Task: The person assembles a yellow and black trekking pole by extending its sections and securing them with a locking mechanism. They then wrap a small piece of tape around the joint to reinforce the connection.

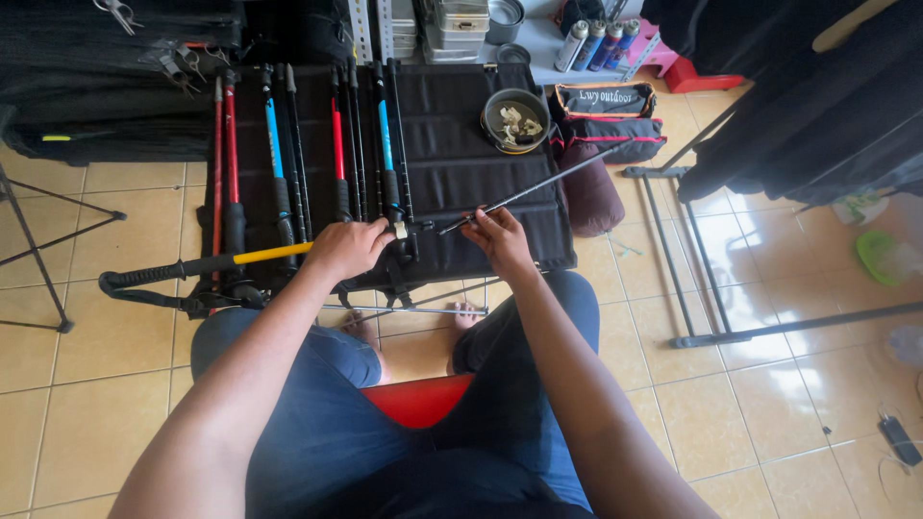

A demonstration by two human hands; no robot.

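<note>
My left hand (348,247) grips a yellow and black trekking pole (260,255) whose black foam handle (154,277) points left. The pole's open end with a black locking collar (415,231) sits just right of that hand. My right hand (497,234) holds a thin dark pole section (548,183) that slants up to the right, its near tip close to the collar. Both hands hover over a black folding table (461,154). Several red, blue and black trekking poles (332,144) lie side by side on it.
A round tin (515,120) with small parts stands on the table's far right. Black and maroon bags (606,115) sit beside it. A black clothes rack (711,259) with dark garments stands to the right. Spray cans (596,43) and metal boxes are at the back. A red stool (423,399) is under me.
</note>
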